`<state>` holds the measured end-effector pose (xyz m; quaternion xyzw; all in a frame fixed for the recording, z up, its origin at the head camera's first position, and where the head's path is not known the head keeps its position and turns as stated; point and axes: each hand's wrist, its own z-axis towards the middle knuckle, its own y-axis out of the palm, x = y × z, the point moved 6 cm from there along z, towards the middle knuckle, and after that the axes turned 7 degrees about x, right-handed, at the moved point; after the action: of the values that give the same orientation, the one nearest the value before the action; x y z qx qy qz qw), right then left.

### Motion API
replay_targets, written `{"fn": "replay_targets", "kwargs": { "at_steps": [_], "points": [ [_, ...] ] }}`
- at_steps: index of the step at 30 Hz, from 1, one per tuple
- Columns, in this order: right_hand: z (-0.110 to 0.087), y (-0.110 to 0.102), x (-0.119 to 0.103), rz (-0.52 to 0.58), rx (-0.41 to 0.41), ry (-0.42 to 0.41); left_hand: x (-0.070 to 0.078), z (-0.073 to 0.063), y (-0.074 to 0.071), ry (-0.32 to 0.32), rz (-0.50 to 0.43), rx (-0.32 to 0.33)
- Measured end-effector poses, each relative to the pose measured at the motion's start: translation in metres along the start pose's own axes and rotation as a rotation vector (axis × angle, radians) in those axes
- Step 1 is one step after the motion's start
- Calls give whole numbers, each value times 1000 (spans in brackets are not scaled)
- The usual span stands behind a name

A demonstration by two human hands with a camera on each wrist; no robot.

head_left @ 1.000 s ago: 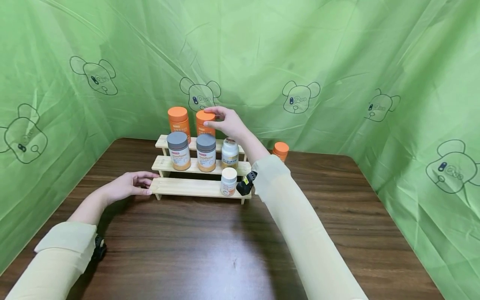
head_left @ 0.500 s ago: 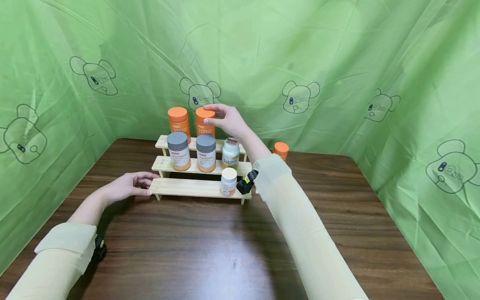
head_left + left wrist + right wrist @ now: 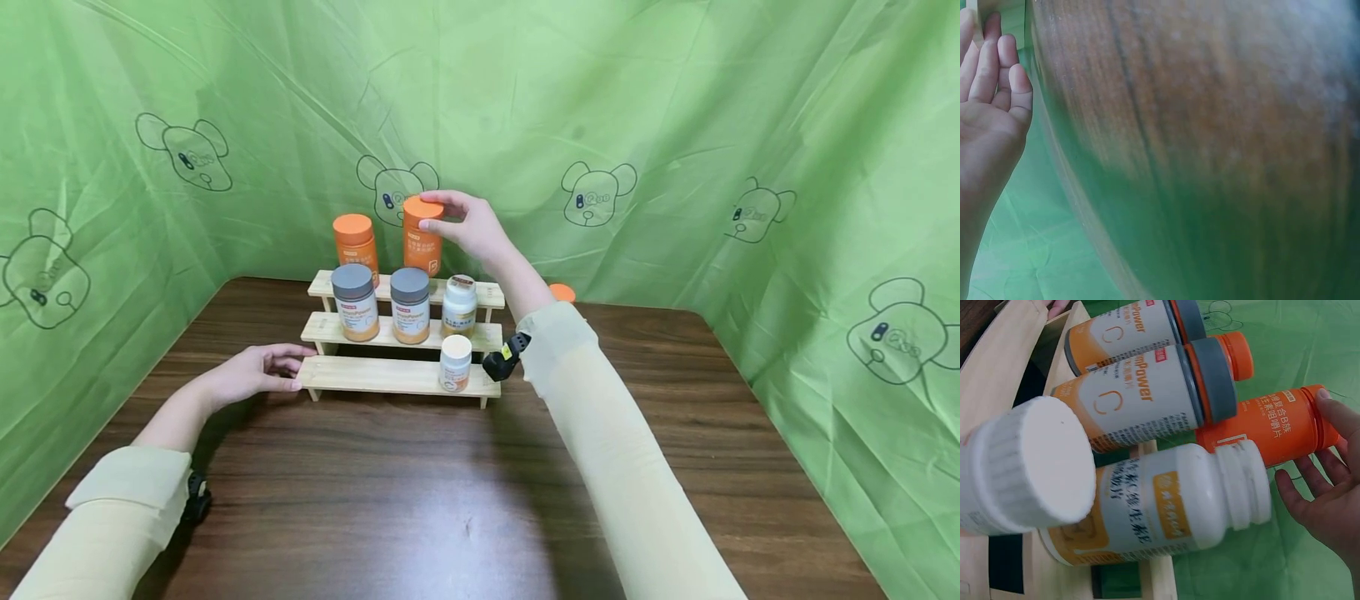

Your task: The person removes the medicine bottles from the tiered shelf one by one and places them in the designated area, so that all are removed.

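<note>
My right hand point(image 3: 476, 229) grips an orange supplement bottle point(image 3: 422, 250) by its lid, thumb in front and fingers behind. The bottle is upright, raised over the top step of a three-step wooden rack point(image 3: 375, 375). The right wrist view shows the same orange bottle point(image 3: 1260, 428) with thumb and fingertips at its lid. My left hand point(image 3: 251, 375) holds the left end of the lowest step, thumb at the front edge and fingers behind. In the left wrist view the left hand point(image 3: 991, 125) has its fingers lightly bent by the wood.
Another orange bottle point(image 3: 355, 242) stands on the top step. Two grey-lidded jars point(image 3: 356, 308) and a white bottle point(image 3: 460, 304) occupy the middle step. A small white bottle point(image 3: 455, 367) is at the lowest step's right. An orange lid point(image 3: 562, 293) shows behind the right forearm. Green cloth point(image 3: 495, 100) surrounds the table.
My right hand has lifted the orange bottle up off the top step and moved slightly right with it. The left hand stays at the rack's end.
</note>
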<state>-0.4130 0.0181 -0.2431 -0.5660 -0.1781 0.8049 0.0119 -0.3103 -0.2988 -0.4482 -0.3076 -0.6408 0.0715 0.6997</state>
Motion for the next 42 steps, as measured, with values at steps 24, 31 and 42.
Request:
{"fn": "replay_targets", "kwargs": {
  "at_steps": [24,31,42],
  "points": [
    [-13,-58,-27,19,110,-12,3,-1,0,2,12,4],
    [-21,-72,-36,66,105,-27,3,0,0,1,4,4],
    [-34,-90,-44,81,98,-70,6,-1,0,12,15,-5]
  ]
}}
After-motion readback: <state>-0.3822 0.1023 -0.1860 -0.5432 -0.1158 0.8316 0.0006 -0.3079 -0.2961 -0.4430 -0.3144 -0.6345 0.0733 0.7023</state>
